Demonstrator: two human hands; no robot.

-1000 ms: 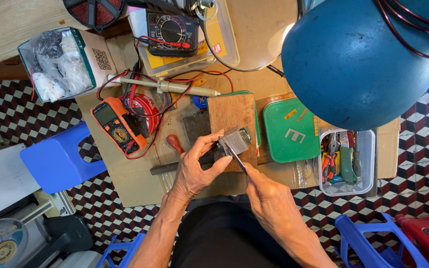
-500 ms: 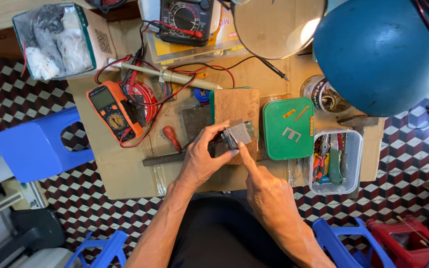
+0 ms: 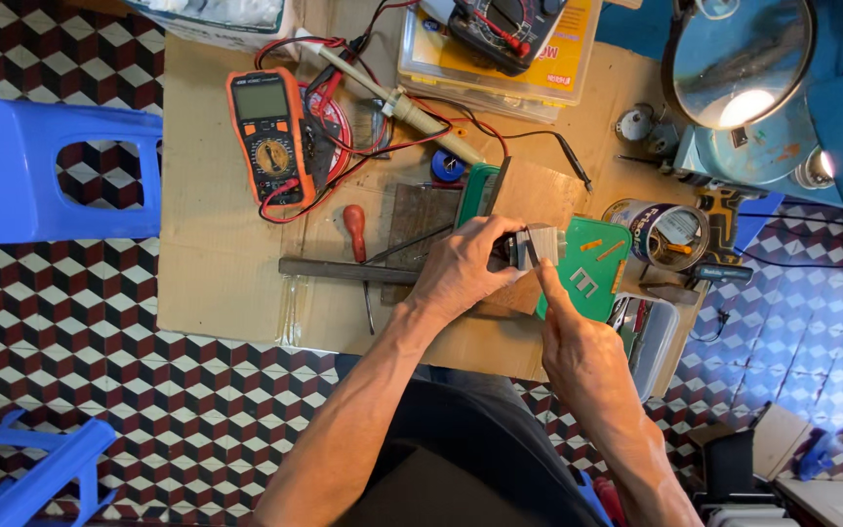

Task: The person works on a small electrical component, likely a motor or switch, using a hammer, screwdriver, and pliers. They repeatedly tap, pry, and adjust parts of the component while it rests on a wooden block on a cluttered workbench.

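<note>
My left hand (image 3: 461, 268) grips a small grey metal block (image 3: 541, 244), a stack of thin plates, over a wooden board (image 3: 529, 195) on the cardboard-covered table (image 3: 217, 283). My right hand (image 3: 578, 346) comes from below, its forefinger and thumb pinched on a thin dark tool whose tip meets the block's face. A green lid (image 3: 592, 283) with small orange and pale parts lies just right of the block.
An orange multimeter (image 3: 267, 132) with red leads, a red-handled screwdriver (image 3: 354, 229), a flat metal bar (image 3: 343, 270), a tin can (image 3: 658, 232) and a soldering iron (image 3: 402, 102) lie about. A blue stool (image 3: 41, 171) stands left; a magnifier lamp (image 3: 739, 59) hangs top right.
The view has swung, so the table now sits higher and further right. My hands stay on the metal block, and my right forefinger has come up against its face.
</note>
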